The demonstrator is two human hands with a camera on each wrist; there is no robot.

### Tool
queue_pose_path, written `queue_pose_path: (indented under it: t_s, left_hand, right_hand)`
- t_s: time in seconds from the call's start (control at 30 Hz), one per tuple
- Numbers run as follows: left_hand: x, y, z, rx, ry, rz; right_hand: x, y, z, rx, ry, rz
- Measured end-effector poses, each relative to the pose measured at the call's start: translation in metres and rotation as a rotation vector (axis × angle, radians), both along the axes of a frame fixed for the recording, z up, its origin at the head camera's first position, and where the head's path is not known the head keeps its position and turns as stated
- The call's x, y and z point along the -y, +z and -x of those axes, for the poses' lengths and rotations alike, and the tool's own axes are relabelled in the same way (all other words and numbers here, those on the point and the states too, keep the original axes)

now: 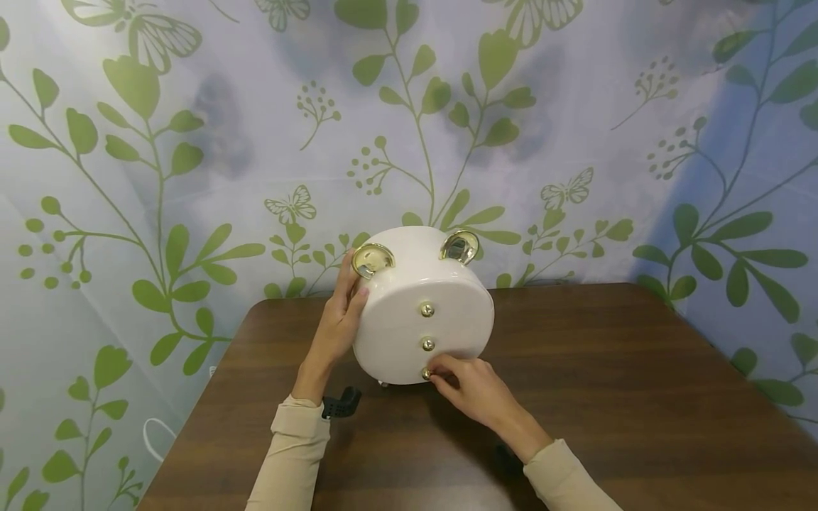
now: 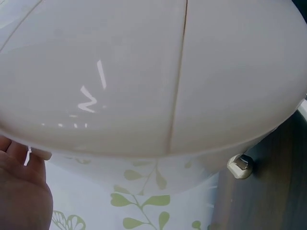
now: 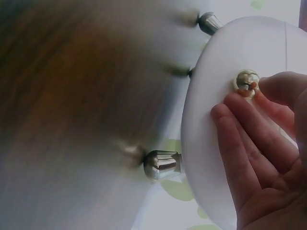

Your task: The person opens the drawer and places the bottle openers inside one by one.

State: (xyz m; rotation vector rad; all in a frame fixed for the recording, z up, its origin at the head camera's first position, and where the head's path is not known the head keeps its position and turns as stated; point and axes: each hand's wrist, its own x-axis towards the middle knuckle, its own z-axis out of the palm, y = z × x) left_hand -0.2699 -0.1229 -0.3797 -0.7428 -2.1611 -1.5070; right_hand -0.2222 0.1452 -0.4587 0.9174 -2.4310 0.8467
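A glossy white, rounded box (image 1: pixel 422 333) with two gold ears (image 1: pixel 373 260) stands tilted on short metal feet (image 3: pixel 162 164). Three gold knobs run down its front; thin seams (image 2: pixel 178 76) cross that face in the left wrist view. My left hand (image 1: pixel 336 323) holds the box by its left side, just below the left ear, thumb near the front edge. Down at the lowest knob (image 1: pixel 426 372), the thumb and forefinger of my right hand (image 1: pixel 479 390) pinch it. In the right wrist view, that hand's other fingertips lie against or close to the white front.
Under the box is a dark brown wooden table (image 1: pixel 639 397). Behind it hangs a pale cloth (image 1: pixel 255 142) printed with green leaves and butterflies. A black wrist mount (image 1: pixel 341 402) sits at my left wrist. A white cable loop (image 1: pixel 153 440) shows beyond the table's left edge.
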Motion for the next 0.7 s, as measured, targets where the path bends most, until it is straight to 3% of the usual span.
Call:
queue_pose_path:
  t_s: [0.37,0.7]
  left_hand:
    - [0.002,0.002,-0.005,0.002,0.045,0.06]
    - [0.007,0.012,-0.008,-0.017,0.136,0.104]
  right_hand:
    - [-0.007,0.006,-0.004,-0.032,-0.054,-0.03]
    - [-0.01,0.018,-0.005,-0.101,-0.131,-0.035]
